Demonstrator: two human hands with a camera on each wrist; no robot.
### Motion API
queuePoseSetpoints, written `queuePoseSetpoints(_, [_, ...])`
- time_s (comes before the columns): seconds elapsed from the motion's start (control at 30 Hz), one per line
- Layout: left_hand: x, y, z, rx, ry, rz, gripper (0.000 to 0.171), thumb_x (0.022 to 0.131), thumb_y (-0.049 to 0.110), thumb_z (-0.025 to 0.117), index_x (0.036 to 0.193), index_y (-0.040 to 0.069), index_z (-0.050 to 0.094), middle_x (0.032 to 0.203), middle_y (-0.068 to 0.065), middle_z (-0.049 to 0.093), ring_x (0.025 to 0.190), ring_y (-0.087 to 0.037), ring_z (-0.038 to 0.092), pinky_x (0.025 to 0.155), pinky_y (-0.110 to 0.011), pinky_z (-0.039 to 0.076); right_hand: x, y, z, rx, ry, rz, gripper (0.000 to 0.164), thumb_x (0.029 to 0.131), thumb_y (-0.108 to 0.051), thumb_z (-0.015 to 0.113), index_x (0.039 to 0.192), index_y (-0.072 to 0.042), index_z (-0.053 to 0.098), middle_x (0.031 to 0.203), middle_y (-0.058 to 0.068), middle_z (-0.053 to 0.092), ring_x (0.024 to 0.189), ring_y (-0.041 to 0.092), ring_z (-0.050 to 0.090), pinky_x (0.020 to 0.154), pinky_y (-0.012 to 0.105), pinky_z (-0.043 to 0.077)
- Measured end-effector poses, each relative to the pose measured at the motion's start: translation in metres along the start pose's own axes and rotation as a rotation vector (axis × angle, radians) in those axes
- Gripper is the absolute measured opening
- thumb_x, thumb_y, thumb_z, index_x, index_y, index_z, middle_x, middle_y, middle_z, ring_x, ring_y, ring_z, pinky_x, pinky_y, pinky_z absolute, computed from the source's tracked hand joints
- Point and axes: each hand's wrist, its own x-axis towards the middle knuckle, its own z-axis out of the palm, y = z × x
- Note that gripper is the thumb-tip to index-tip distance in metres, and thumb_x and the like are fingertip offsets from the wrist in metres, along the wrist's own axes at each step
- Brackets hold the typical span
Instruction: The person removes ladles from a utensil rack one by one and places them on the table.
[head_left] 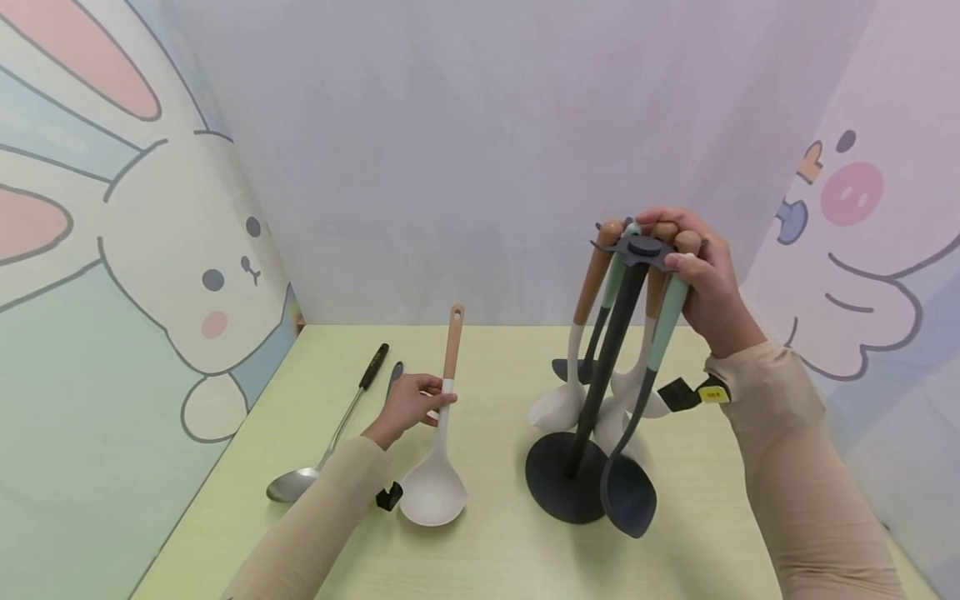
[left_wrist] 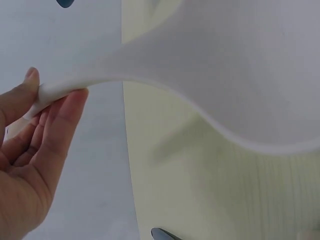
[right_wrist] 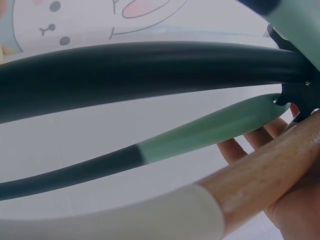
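My left hand (head_left: 411, 407) pinches the neck of a white ladle (head_left: 433, 492) with a pale wooden handle, just below the wood. In the left wrist view the ladle's bowl (left_wrist: 240, 75) fills the right side, with thumb and fingers on its neck. My right hand (head_left: 705, 279) grips the hooked top of a black utensil stand (head_left: 611, 358) and handle ends hanging there. Around its post hang several utensils, among them a dark ladle (head_left: 628, 496) with a mint handle. In the right wrist view, fingers are behind a mint handle (right_wrist: 215, 125) and a wooden handle (right_wrist: 265, 175).
A metal ladle (head_left: 294, 483) with a black handle lies at the table's left. Beside it, a dark handle end (head_left: 397, 369) shows behind my left hand, the rest hidden. Cartoon-printed walls (head_left: 480, 167) enclose the pale green table (head_left: 495, 550).
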Motion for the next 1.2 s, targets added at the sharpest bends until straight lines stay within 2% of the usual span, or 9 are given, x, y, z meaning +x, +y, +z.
queuePoseSetpoints(0.23, [0.001, -0.004, -0.001, 0.007, -0.004, -0.01, 0.021, 0.088, 0.004, 0.075, 0.104, -0.008, 0.07, 0.092, -0.013, 0.065, 0.079, -0.026, 0.07, 0.058, -0.035, 0.06, 0.0, 0.0, 0.0, 0.009, 0.002, -0.003, 0.036, 0.082, -0.009, 0.049, 0.111, 0.0, 0.069, 0.105, 0.006, 0.063, 0.101, 0.021, 0.053, 0.085, 0.025, 0.043])
queuePoseSetpoints(0.5, [0.002, -0.006, -0.001, 0.011, -0.005, -0.013, 0.02, 0.089, 0.004, 0.075, 0.104, -0.008, 0.069, 0.092, -0.013, 0.065, 0.073, -0.019, 0.069, 0.058, -0.036, 0.06, 0.0, -0.002, 0.001, 0.017, 0.002, 0.0, 0.036, 0.081, -0.008, 0.049, 0.111, 0.001, 0.068, 0.103, 0.006, 0.063, 0.1, 0.021, 0.053, 0.085, 0.025, 0.043])
queuePoseSetpoints(1.2, [0.004, -0.012, -0.001, 0.072, -0.019, -0.026, 0.017, 0.09, 0.005, 0.073, 0.102, -0.007, 0.07, 0.088, -0.011, 0.065, 0.07, -0.016, 0.067, 0.056, -0.033, 0.059, -0.001, -0.001, 0.001, 0.016, 0.0, -0.005, 0.036, 0.081, -0.007, 0.048, 0.11, 0.001, 0.069, 0.108, 0.007, 0.063, 0.102, 0.021, 0.055, 0.086, 0.025, 0.044])
